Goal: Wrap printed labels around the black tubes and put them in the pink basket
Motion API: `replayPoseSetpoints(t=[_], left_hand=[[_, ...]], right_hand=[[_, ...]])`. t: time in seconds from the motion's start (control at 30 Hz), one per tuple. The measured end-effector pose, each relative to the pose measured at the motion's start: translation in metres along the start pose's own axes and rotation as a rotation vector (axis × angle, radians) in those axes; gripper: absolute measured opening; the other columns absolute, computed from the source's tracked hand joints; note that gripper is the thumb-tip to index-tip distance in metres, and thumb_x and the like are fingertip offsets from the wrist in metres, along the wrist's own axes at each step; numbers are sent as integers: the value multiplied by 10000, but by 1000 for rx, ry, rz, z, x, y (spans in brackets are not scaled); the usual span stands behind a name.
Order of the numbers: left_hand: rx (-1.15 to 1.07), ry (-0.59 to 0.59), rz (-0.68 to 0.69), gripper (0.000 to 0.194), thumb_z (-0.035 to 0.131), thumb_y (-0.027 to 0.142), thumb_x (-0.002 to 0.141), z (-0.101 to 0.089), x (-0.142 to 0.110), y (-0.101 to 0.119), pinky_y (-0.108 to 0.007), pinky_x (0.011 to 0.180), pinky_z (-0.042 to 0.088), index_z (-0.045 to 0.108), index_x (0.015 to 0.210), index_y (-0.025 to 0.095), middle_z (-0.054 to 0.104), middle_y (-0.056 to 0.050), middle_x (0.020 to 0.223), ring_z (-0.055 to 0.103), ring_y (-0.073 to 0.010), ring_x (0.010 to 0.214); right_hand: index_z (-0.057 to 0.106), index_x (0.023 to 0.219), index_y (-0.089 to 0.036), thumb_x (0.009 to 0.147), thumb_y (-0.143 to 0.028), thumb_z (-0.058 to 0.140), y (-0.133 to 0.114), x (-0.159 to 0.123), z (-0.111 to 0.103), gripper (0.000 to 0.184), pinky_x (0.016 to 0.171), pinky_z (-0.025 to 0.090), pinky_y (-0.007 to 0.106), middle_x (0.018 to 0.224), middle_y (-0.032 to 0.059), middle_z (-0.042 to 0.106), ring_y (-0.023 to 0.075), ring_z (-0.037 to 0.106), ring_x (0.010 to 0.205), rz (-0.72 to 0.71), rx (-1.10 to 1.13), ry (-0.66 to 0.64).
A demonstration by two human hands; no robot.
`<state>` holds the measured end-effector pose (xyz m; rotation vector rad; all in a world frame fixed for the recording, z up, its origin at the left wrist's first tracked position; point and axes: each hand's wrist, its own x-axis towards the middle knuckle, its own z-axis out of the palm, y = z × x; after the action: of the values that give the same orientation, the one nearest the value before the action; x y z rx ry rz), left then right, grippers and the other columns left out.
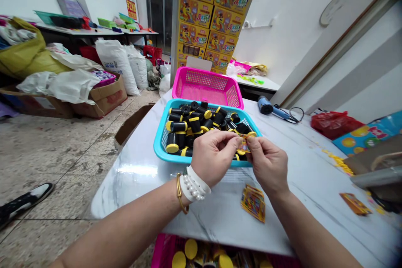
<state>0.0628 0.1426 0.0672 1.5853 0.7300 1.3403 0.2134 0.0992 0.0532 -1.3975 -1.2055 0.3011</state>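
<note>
Between my left hand [215, 155] and my right hand [268, 161] is a small orange printed wrapper [243, 144], pinched at its two ends by fingers and thumbs. Both hands are closed on it, just over the front rim of a turquoise basket [158, 146]. Heaped in that basket are many black cylinders with yellow caps [179, 126]. A short stack of similar orange printed wrappers [253, 202] lies on the table below my right hand. Whether anything is inside the pinched wrapper is hidden by the fingers.
A pink basket [207, 76] stands behind the turquoise one. Another magenta basket [161, 255] with yellow-capped cylinders sits below the table's front edge. A blue heat-gun-like tool [276, 109] and a red plastic bag [336, 124] lie at right. Yellow cartons [197, 8] are stacked at the back.
</note>
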Motion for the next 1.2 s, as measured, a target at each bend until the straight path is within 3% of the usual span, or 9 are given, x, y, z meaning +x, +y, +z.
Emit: replayPoseSetpoints(t=[0.2,0.3,0.57,0.67,0.8,0.87,0.97,1.07,1.2], left_hand=[[-88,30,-127,202,692,311,846,-2,4,3,-218,547,445,729,736,146,652,-17,648,540,-102,563],[-70,14,-113,219,689,314,852,-2,4,5,-216,530,425,747,724,146,644,-14,627,524,-98,553],[0,-59,-42,127,760,251,803,-2,2,8,-241,654,475,798,718,165,705,-42,728,602,-125,680],[-68,-112,-158,113,813,243,745,-3,5,8,-220,597,453,781,685,153,672,-23,672,574,-105,628],[-251,-207,-431,152,766,273,805,-9,12,8,-187,422,313,775,772,125,630,4,585,444,-42,413],[-353,-214,-510,162,751,277,826,-13,16,7,-173,384,245,777,843,119,679,-22,664,433,-23,379],[-499,-196,-596,160,754,261,832,-17,22,4,-154,358,177,778,899,117,709,-50,754,433,-5,372],[-612,-171,-645,129,773,220,819,-20,28,2,-125,354,189,780,873,103,711,-62,785,449,7,413],[-718,-160,-697,72,733,131,840,-22,32,2,-89,345,203,772,815,76,707,-70,800,450,18,445]], right_hand=[[618,646,-178,910,-488,657,0,-6,-1,409,477,361,237,541,-36,487,98,409,509,-71,-5,92],[608,638,-180,918,-479,649,2,-7,-2,412,481,367,237,542,-39,480,96,403,507,-101,-15,100],[620,663,-188,961,-361,607,4,-13,2,345,534,399,248,582,-28,542,108,474,542,-262,-117,25],[615,666,-191,982,-321,567,2,-10,-1,345,552,407,254,606,-18,560,114,501,563,-352,-145,-91],[683,752,-196,987,-328,541,6,24,-25,305,575,439,276,655,4,607,136,552,583,-398,-290,-134],[734,939,-206,908,-306,638,16,51,-39,142,691,481,320,864,54,699,190,619,746,-458,-572,-116],[708,1067,-201,755,-194,701,38,87,-48,312,843,480,385,1088,111,715,284,610,974,-488,-995,-328],[693,1028,-178,665,-161,722,56,103,-43,365,841,480,392,1007,127,725,300,607,947,-475,-1060,-409],[695,997,-173,778,-219,659,54,97,-40,226,814,506,396,978,133,723,277,630,907,-478,-996,-283]])
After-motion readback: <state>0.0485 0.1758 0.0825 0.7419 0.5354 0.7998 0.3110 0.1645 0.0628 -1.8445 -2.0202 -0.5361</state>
